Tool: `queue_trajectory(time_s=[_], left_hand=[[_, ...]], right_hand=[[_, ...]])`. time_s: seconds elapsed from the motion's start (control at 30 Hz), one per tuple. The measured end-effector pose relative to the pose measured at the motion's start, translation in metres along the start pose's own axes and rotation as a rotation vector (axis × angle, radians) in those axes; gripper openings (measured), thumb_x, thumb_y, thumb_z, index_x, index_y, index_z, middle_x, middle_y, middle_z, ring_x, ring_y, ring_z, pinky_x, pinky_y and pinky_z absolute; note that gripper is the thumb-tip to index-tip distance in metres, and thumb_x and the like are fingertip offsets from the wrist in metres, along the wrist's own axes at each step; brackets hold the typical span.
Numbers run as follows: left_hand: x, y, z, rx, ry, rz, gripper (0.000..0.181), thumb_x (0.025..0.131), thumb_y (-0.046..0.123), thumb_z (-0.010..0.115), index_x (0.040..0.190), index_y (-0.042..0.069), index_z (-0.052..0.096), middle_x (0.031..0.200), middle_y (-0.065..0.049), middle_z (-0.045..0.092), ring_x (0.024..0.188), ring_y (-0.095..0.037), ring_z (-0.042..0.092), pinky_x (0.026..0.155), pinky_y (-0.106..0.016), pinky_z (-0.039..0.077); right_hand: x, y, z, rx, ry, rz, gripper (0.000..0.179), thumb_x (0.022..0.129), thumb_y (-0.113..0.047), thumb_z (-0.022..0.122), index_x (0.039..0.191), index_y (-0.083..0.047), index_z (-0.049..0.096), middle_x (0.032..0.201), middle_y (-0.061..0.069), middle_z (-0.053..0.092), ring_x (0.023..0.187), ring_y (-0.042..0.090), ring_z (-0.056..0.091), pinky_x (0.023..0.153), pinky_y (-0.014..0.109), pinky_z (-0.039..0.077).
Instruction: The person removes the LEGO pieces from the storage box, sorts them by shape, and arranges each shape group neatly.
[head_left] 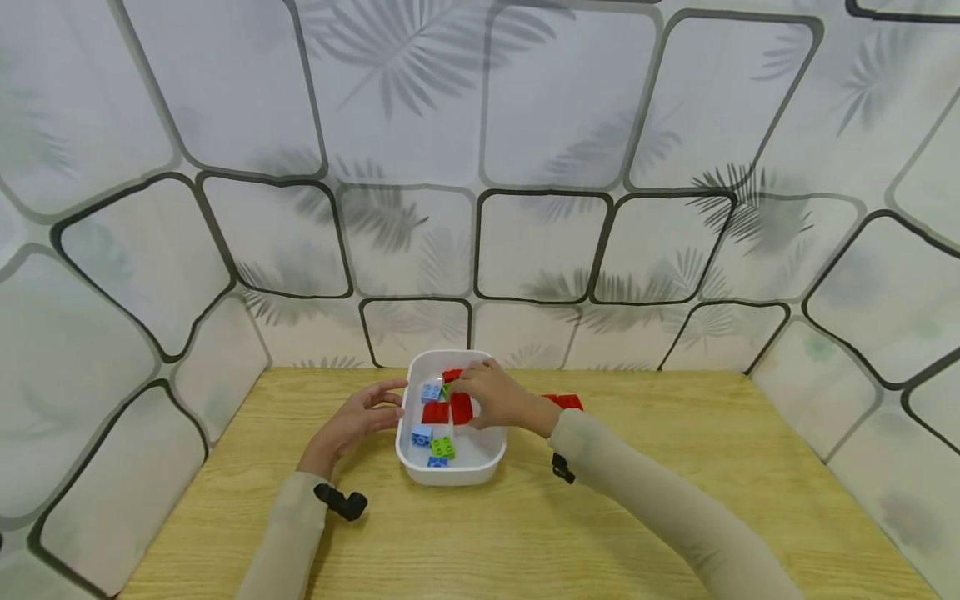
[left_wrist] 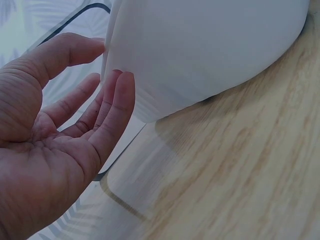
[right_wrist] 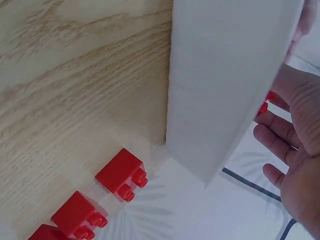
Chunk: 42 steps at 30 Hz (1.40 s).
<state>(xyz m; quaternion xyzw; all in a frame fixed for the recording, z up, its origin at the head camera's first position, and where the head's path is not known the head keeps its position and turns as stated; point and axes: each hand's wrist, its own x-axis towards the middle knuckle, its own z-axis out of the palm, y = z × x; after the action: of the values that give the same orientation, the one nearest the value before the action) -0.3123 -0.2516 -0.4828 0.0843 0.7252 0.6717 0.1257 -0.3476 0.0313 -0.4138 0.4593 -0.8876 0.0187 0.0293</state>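
My right hand (head_left: 493, 396) reaches over the right rim of a white plastic bin (head_left: 495, 462). It pinches a red toy brick (head_left: 461, 408) between thumb and fingers; red studs (right_wrist: 264, 107) show beside the fingers just past the rim in the right wrist view. My left hand (head_left: 363, 417) stays at the bin's left side, palm turned toward it, with loosely bent fingertips (left_wrist: 125, 82) right at the wall and rim. Inside lie another red brick (head_left: 435, 413), light blue bricks (head_left: 422, 435) and green bricks (head_left: 443, 447). My right fingers partly cover the far contents.
Beyond my right wrist, several red bricks (head_left: 566, 402) stand in a row on the wooden table (head_left: 637, 517), close to its back edge; the right wrist view shows them beside the bin. Patterned cloth walls (head_left: 540, 250) enclose the table behind and on both sides.
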Motion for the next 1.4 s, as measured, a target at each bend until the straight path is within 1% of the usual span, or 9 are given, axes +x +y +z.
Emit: queue_trajectory(time_s=[0.17,0.27,0.4,0.6,0.77,0.97,1.17,1.4], left_hand=[[0.000,0.000,0.002,0.006,0.003,0.000,0.063,0.098,0.009,0.068,0.154,0.003,0.040,0.127,-0.016,0.054,0.106,-0.015,0.065,0.094,-0.030,0.059],[0.000,0.001,0.002,0.006,0.006,0.004,0.063,0.098,0.008,0.068,0.154,0.003,0.039,0.127,-0.016,0.054,0.105,-0.014,0.066,0.093,-0.029,0.059],[0.000,0.001,0.002,0.002,0.002,0.003,0.064,0.098,0.009,0.067,0.155,0.003,0.039,0.128,-0.017,0.054,0.108,-0.014,0.064,0.093,-0.029,0.059],[-0.001,0.000,0.001,-0.004,0.009,-0.004,0.064,0.098,0.009,0.067,0.155,0.003,0.038,0.126,-0.014,0.054,0.106,-0.013,0.064,0.092,-0.028,0.059],[-0.001,0.000,0.002,-0.004,0.006,-0.008,0.065,0.098,0.009,0.068,0.155,0.003,0.038,0.125,-0.012,0.054,0.104,-0.013,0.065,0.093,-0.028,0.059],[-0.001,0.001,0.002,0.002,0.011,-0.010,0.065,0.097,0.010,0.069,0.155,0.004,0.039,0.127,-0.014,0.054,0.106,-0.014,0.063,0.094,-0.029,0.059],[-0.001,0.000,0.002,0.003,0.015,-0.015,0.065,0.098,0.010,0.068,0.155,0.004,0.039,0.129,-0.016,0.053,0.107,-0.015,0.062,0.094,-0.029,0.059],[-0.001,0.000,0.002,0.002,0.007,-0.015,0.065,0.098,0.012,0.068,0.156,0.005,0.038,0.131,-0.016,0.053,0.109,-0.015,0.062,0.095,-0.028,0.058]], right_hand=[[-0.010,0.011,-0.007,-0.005,0.060,0.005,0.050,0.080,-0.025,0.087,0.126,-0.016,0.068,0.120,0.003,0.069,0.114,0.024,0.057,0.103,0.048,0.043],[-0.017,0.020,-0.012,0.010,0.105,0.006,0.051,0.079,-0.024,0.088,0.125,-0.014,0.068,0.117,0.004,0.069,0.111,0.025,0.058,0.101,0.049,0.043],[-0.029,0.032,-0.016,0.046,0.130,0.036,0.052,0.079,-0.024,0.089,0.126,-0.013,0.068,0.118,0.004,0.070,0.110,0.026,0.058,0.103,0.051,0.042],[-0.052,0.051,-0.019,0.033,0.158,0.081,0.050,0.078,-0.025,0.090,0.122,-0.013,0.069,0.114,0.004,0.070,0.109,0.026,0.058,0.101,0.053,0.044],[-0.074,0.071,-0.018,0.031,0.151,0.130,0.049,0.078,-0.023,0.089,0.121,-0.012,0.069,0.115,0.005,0.070,0.108,0.028,0.058,0.098,0.054,0.045],[-0.100,0.093,-0.017,0.006,0.150,0.151,0.047,0.077,-0.019,0.089,0.119,-0.010,0.070,0.111,0.006,0.070,0.104,0.030,0.060,0.095,0.057,0.046],[-0.121,0.111,-0.013,-0.027,0.139,0.169,0.051,0.075,-0.020,0.091,0.120,-0.008,0.070,0.111,0.008,0.070,0.103,0.032,0.060,0.094,0.058,0.046],[-0.142,0.125,-0.009,-0.043,0.124,0.218,0.051,0.073,-0.019,0.092,0.118,-0.007,0.070,0.104,0.008,0.069,0.098,0.032,0.060,0.090,0.059,0.048]])
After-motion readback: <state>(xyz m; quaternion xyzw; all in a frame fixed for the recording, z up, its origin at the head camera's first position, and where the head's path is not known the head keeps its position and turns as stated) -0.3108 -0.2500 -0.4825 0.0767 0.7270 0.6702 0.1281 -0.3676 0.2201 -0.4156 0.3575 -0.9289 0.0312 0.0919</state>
